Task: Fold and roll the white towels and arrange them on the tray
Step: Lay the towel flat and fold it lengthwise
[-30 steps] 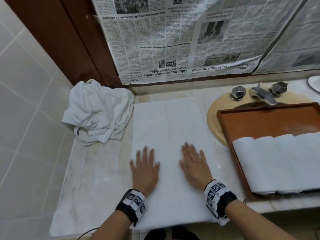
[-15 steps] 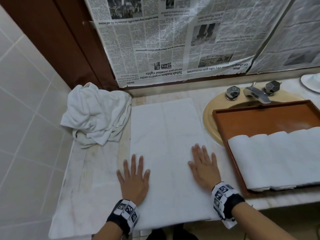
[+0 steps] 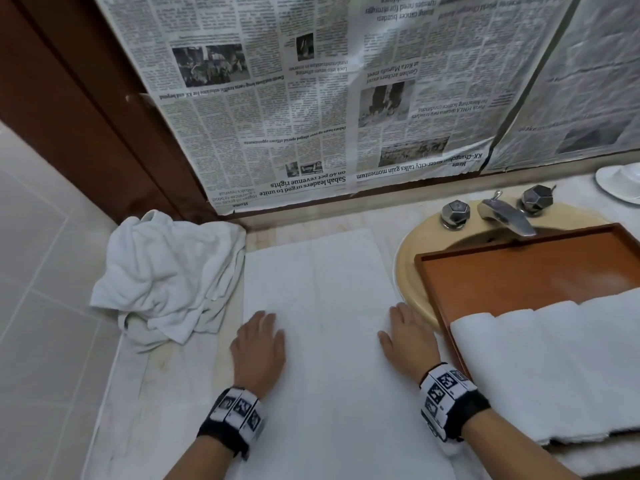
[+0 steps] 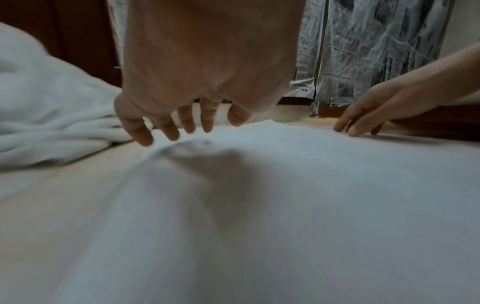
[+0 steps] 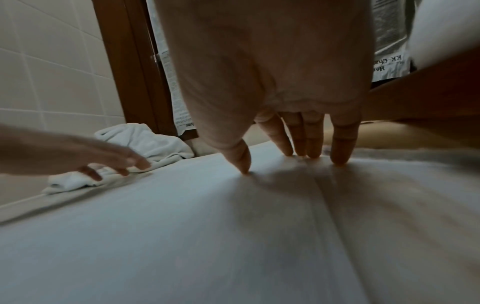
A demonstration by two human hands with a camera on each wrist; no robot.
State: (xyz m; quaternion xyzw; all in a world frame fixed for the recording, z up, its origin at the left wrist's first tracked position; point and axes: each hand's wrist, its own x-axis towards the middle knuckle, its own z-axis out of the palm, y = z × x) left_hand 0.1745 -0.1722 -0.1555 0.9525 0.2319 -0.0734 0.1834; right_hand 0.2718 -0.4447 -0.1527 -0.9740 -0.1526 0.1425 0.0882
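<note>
A white towel (image 3: 329, 341) lies folded flat and lengthwise on the marble counter (image 3: 156, 393). My left hand (image 3: 258, 348) rests at its left edge with straight fingers (image 4: 166, 127). At the towel's right edge, my right hand (image 3: 408, 337) presses down with flat fingers (image 5: 340, 148). Neither hand grips anything. To the right, a brown wooden tray (image 3: 519, 271) sits over the sink and carries several rolled white towels (image 3: 554, 358) in a row. A crumpled heap of white towels (image 3: 166, 275) lies at the back left of the counter.
The tan sink basin (image 3: 408, 268) with a metal tap (image 3: 505, 216) and two knobs sits behind the tray. Newspaper (image 3: 329, 98) covers the mirror above. A tiled wall (image 3: 41, 271) bounds the left side. A white dish (image 3: 620, 181) stands at the far right.
Both hands slid apart across the flat towel, from near its middle out to its left and right edges. The towel stays flat on the counter.
</note>
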